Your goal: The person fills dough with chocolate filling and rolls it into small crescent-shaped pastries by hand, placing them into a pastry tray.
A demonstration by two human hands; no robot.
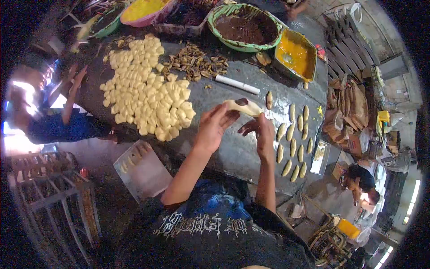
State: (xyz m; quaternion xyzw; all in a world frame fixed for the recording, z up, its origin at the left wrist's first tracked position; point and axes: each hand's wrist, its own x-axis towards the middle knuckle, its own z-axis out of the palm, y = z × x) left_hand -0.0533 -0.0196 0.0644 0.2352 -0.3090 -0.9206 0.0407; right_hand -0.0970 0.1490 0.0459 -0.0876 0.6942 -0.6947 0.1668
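A stretched piece of dough [253,109] hangs between my two hands, above the dark tabletop, with a dark brown dab of filling [242,101] on it. My left hand [212,127] pinches its left end. At its right end, my right hand [263,133] grips with the fingertips, the other fingers curled below. Left of my hands lies a wide heap of pale dough pieces [152,92]. To the right, several slim shaped dough rolls [293,147] rest in loose rows. A white rolling pin [237,84] lies just beyond my hands.
Brown banana-like pieces [195,62] are piled behind the dough heap. At the back stand a green basin of dark filling [215,36] and a tray of orange liquid [312,47]. A co-worker's arm [69,101] reaches in at left. Another person [360,181] is at far right.
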